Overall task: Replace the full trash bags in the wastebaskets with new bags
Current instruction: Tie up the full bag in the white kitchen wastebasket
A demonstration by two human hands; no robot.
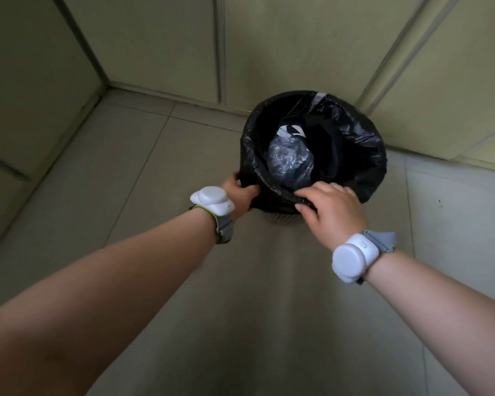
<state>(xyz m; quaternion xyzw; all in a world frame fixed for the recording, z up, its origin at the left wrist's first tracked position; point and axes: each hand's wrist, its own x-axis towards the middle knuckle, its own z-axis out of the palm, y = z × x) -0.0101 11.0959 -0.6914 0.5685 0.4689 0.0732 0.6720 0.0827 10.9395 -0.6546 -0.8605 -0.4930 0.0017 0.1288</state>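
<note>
Gripping the full trash bag (363, 155) at the wastebasket's (280, 218) near rim: left hand (240, 192) and right hand (330, 207), fingers (305, 192) curled. Bag not out yet; new bag still to fit.

Wastebasket (280, 219): stood on the tiled floor (132, 167), close to the far wall (283, 47); only a ribbed strip is seen below the bag.
Trash bag (357, 132): black, folded over the rim, mouth open.
Contents: crumpled clear plastic (290, 162) is seen among dark items.
Left hand (240, 193): the bag's near-left edge is gripped by curled fingers.
Right hand (333, 208): the near edge is pinched between fingers and thumb.
Wrists: a white left wrist device (212, 200) and a white right wrist device (350, 260) are strapped on.
</note>
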